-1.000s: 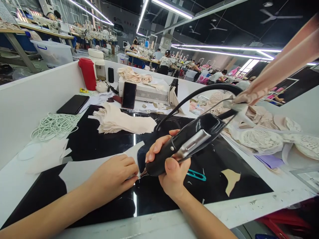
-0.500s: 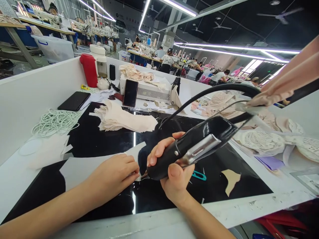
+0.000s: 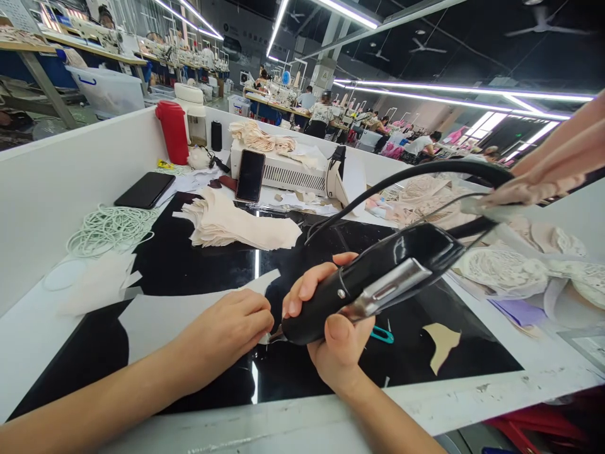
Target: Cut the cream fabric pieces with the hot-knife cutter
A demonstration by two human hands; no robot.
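Judging by the pose, this step wants the black tool (image 3: 326, 306) steady, its metal tip (image 3: 278, 335) low beside the end of the white piece (image 3: 151, 318), with the material flat and fingertips clear of the point. Taking that tip as the dial's centre, the right hand (image 3: 338, 359), between 3 and 4 o'clock, is wrapped firmly round the tool's body. The left hand (image 3: 236, 325), between 9 and 10, has its fingers curled nearly closed at the piece's edge; whether they pinch or only press is hidden. The white piece lies on the dark mat (image 3: 203, 271) towards 9 o'clock, a narrow arm reaching 12. A tan scrap (image 3: 442, 345) sits at 3; farther off, a cream stack (image 3: 241, 227) lies near 11, before a phone (image 3: 250, 175)
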